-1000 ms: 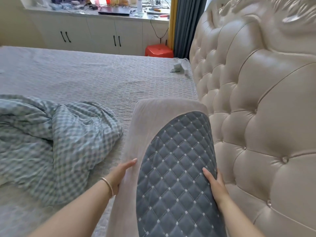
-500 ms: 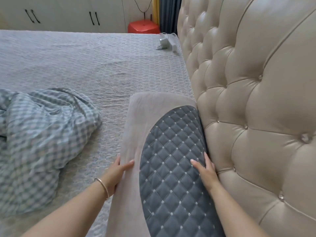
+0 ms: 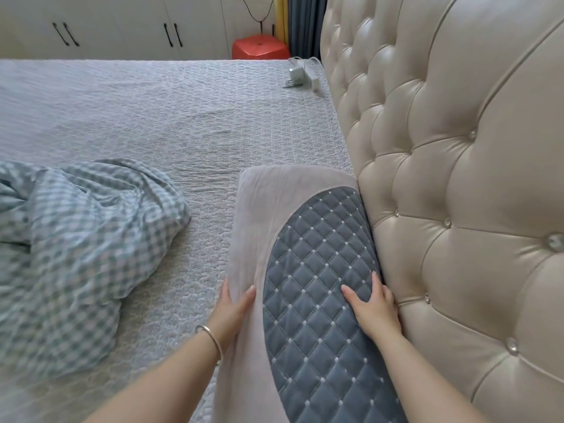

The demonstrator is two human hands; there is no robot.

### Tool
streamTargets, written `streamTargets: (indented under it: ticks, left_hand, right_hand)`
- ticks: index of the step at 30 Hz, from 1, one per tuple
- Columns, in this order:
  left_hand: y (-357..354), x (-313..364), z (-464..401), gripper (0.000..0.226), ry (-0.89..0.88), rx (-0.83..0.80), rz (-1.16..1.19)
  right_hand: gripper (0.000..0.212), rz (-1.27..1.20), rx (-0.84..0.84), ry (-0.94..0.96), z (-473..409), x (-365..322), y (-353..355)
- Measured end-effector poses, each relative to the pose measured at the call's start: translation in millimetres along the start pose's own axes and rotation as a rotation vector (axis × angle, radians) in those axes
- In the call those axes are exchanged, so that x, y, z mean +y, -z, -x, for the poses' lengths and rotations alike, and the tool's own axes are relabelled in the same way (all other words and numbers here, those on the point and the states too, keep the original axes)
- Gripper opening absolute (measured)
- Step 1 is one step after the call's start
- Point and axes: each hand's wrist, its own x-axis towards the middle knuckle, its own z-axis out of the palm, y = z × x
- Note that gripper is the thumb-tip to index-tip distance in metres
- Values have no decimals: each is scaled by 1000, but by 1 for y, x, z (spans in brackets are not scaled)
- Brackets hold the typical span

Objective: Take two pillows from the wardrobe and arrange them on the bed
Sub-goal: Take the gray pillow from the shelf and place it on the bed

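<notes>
Pillow (image 3: 268,227): one, beige with a dark quilted panel, lying flat on the bed (image 3: 152,117), its long edge touching the padded headboard (image 3: 457,193). Position reads as placed or nearly so.

Second pillow: none in view. Whether it waits out of frame cannot be told. Judged status: first half of the task close to done; the other pillow remains to be fetched and laid beside this one, probably on the bare stretch of cover further along the headboard.

Left hand (image 3: 233,309): fingers curled around the pillow's outer edge, thumb on top, holding it. A thin bracelet (image 3: 210,337) sits on the wrist.

Right hand (image 3: 374,306): palm down on the quilted panel just beside the headboard, fingers spread and lightly bent, pressing, not clasping.

Checked blanket (image 3: 76,239): crumpled heap on the bed, left of the pillow, apart from it.

Chargers (image 3: 300,74): small white blocks with cable at the far corner of the bed by the headboard.

Containers: white cupboards (image 3: 122,29) beyond the bed, doors closed, contents hidden. Red stool (image 3: 259,47) beside them.
</notes>
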Motion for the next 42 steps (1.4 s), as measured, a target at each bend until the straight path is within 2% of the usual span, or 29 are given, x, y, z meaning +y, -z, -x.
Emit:
streamTargets:
  ticks: [5,10,15,19,24,27,31,34,39,42]
  left_hand:
    - [-13,2,5,113,-93,76,1]
    - [-12,-1,1,88,-87,126,-62]
    - [-9,3,9,89,-55,109,-90]
    - [-2,9,23,83,-29,66,-217]
    - [24,17,66,75,5,-34,-400]
    - [52,32,104,69,3,-43,-389]
    - [118,60,163,52,-55,-26,-355]
    - [196,71,210,50,-89,-2,-435]
    - [358,72,291,46,-131,215,-435]
    - [456,62,339,36,-189,346,-421]
  right_hand:
    - [90,77,-10,7,9,0,-6]
    - [88,153,-55,-26,7,-3,-4]
    - [80,204,-15,-29,22,-6,-6]
    - [76,221,-36,-11,38,-1,3]
    - [56,345,-107,-9,91,-16,16]
    - [39,273,-224,66,138,-44,18]
    - [29,224,-212,192,217,-104,11]
    - [28,246,-248,233,285,-151,-14]
    - [32,249,-334,462,409,-250,-91]
    - [30,239,-364,632,489,-316,-150]
